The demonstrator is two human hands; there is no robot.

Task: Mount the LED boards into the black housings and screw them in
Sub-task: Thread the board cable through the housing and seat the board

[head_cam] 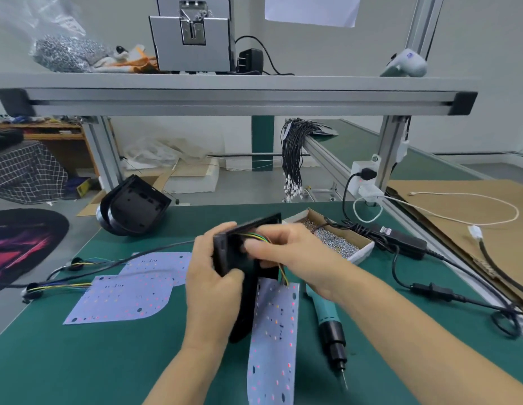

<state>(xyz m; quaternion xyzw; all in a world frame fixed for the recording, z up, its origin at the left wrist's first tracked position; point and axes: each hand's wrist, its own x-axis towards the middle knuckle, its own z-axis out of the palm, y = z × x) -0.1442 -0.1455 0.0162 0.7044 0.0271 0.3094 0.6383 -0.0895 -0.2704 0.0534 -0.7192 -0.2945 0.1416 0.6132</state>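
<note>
From the head camera, your left hand (215,276) grips the near end of a black plastic housing (239,258), tilted up on edge above the middle of the green desk mat (79,361). Your right hand (280,247) closes its fingers on the housing's open face, among green and yellow wires (282,274) running down to a white LED board (273,340) lying below. Two more white LED boards (128,290) lie toward the left edge. A teal electric screwdriver (327,323) rests right of the board, a cardboard tray of screws (333,238) behind it. Another black housing (134,206) sits at the far left corner. No writing is legible.
</note>
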